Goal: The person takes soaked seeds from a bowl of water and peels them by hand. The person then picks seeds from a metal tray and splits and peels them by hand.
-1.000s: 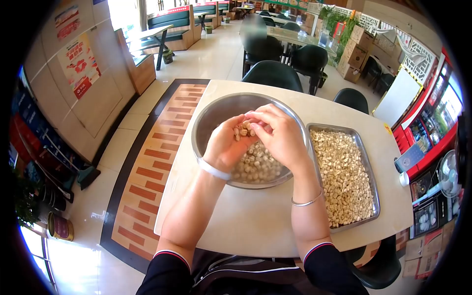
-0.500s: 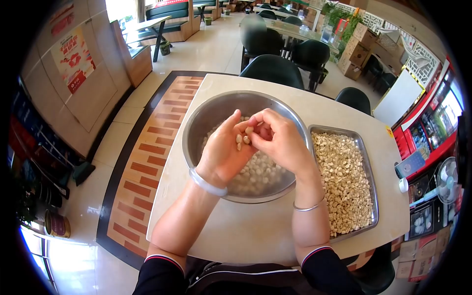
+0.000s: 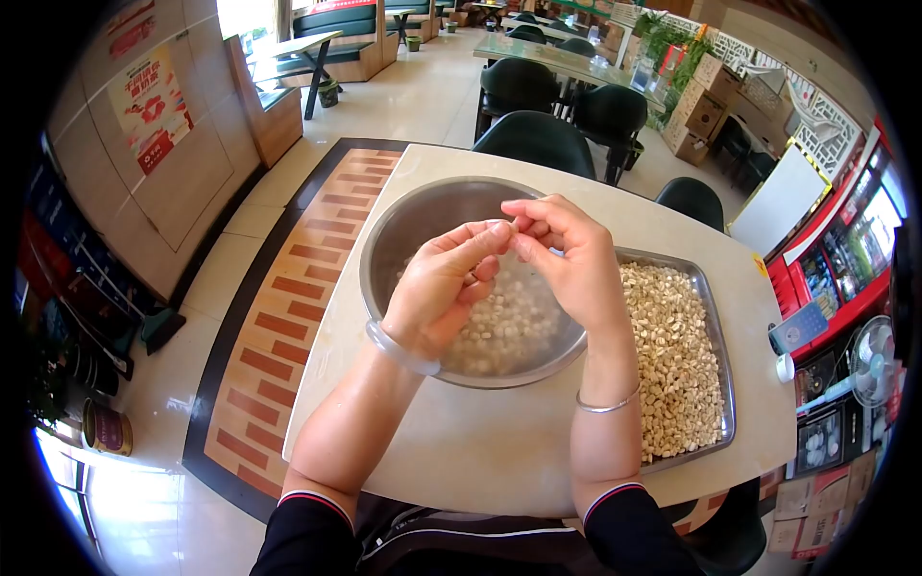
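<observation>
Above a wide steel basin (image 3: 408,213), my left hand (image 3: 437,288) is curled closed, thumb and fingertips pressed together. My right hand (image 3: 576,264) meets it there in a pinch. Between the two sets of fingertips shows a bit of a small pale seed (image 3: 514,228), probably a lotus seed, mostly hidden. Whatever lies in the left palm is covered by the fingers. Below, many round whitish seeds (image 3: 504,331) lie in cloudy water in the basin. To the right, a rectangular metal tray (image 3: 728,398) is filled with pale cream seed pieces (image 3: 672,370).
Basin and tray stand on a cream table (image 3: 461,451). Dark chairs (image 3: 538,142) are pushed up around its far side. A phone (image 3: 799,324) and a small white cap-like object (image 3: 786,367) are at the right edge, near a fan (image 3: 872,355) and red fridge (image 3: 840,259).
My left hand has turned from palm-up, with several seeds showing, to curled fingers. The right hand has shifted slightly up and right, and both sets of fingertips now meet.
</observation>
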{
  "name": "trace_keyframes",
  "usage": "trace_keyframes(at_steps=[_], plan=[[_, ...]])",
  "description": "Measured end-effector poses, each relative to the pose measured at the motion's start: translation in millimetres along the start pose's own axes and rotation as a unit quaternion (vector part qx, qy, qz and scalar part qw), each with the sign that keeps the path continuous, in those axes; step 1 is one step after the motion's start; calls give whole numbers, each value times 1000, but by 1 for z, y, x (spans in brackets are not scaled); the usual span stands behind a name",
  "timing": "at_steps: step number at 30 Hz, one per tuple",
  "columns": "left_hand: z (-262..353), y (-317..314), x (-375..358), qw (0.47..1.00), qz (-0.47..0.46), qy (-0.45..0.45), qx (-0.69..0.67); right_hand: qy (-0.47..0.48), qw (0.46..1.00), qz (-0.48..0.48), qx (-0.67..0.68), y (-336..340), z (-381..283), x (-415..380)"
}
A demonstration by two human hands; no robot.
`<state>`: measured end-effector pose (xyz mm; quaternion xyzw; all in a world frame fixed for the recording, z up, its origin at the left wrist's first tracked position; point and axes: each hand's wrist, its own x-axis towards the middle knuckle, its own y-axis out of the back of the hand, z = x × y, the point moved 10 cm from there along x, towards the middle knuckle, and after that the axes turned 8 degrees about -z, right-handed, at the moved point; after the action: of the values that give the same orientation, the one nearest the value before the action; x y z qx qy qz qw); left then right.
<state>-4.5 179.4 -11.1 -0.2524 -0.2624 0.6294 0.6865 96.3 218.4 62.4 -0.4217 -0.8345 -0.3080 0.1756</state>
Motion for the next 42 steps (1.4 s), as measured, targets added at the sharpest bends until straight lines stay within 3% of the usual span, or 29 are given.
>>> trace_keyframes(at_steps=[4,10,13,16,19,22,25,27,30,31,32,34,36,39,42], plan=[[-3,6,5,999,-23,-2,26,43,987,-32,-154,-10,-23,-5],[1,-2,1,999,-48,15,0,14,1000,11,-5,0,-14,-3],[2,0,2,999,-50,12,8,25,999,5,-35,-2,-19,-3],[9,-2,0,999,-42,-4,16,-50,990,17,130,-6,0,-5],[14,8,0,999,-8,-32,37,-78,980,-10,185,-15,11,-4],[16,14,0,995,11,-48,83,-43,996,-1,80,-18,9,-2],[7,21,4,997,-3,-31,67,-83,990,-77,82,-29,13,-2],[6,22,7,999,-34,-14,6,-129,965,-33,227,-21,28,-4],[-4,26,6,988,48,-3,-147,-152,889,30,431,-10,44,-5],[-6,17,6,982,24,1,-188,-152,855,49,493,-5,49,-6],[-8,8,6,974,1,5,-228,-128,847,-7,516,-8,52,-3],[-9,4,7,962,-27,7,-271,-128,951,-6,281,-6,27,-5],[-10,10,10,961,-35,0,-275,-90,994,-25,51,-9,10,-2],[-5,2,10,966,-75,-16,-247,-102,967,-85,-219,-14,-3,-10],[-5,3,10,970,-69,-15,-231,-68,964,-80,-243,-23,-9,-8]])
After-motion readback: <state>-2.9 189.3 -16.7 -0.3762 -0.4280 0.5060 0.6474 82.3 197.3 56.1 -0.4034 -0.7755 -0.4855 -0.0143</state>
